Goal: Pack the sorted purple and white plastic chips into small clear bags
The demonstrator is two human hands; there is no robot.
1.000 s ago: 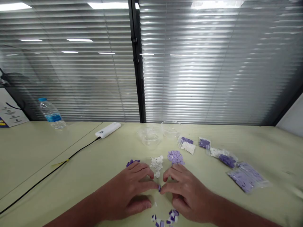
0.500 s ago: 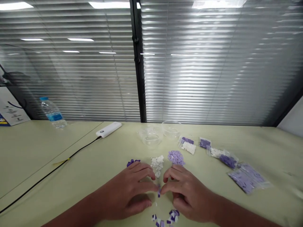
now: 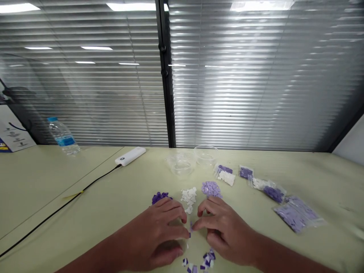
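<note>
My left hand (image 3: 163, 235) is low over the table, its fingers apart and the index fingertip at a small dark purple piece (image 3: 190, 235). Facing it, my right hand (image 3: 227, 233) has its index fingertip against a small light purple piece (image 3: 191, 225); its thumb is spread away. Neither hand grips anything that I can see. Just beyond the fingers lie a dark purple pile (image 3: 160, 197), a white pile (image 3: 189, 195) and a light purple pile (image 3: 211, 189) of small flat pieces. Nearer me, mixed purple and white pieces (image 3: 209, 259) form a curve.
Clear plastic bowls (image 3: 182, 167) stand at the back. On the right are several small bags (image 3: 297, 216) of purple and white pieces. A white power bank (image 3: 131, 156) with a black cable (image 3: 57, 209) lies left, and a water bottle (image 3: 65, 138) is farther left.
My left index finger has drawn slightly back toward me, with the dark purple piece now at its tip. The left hand uncovers more of the dark purple pile. My right hand has barely shifted.
</note>
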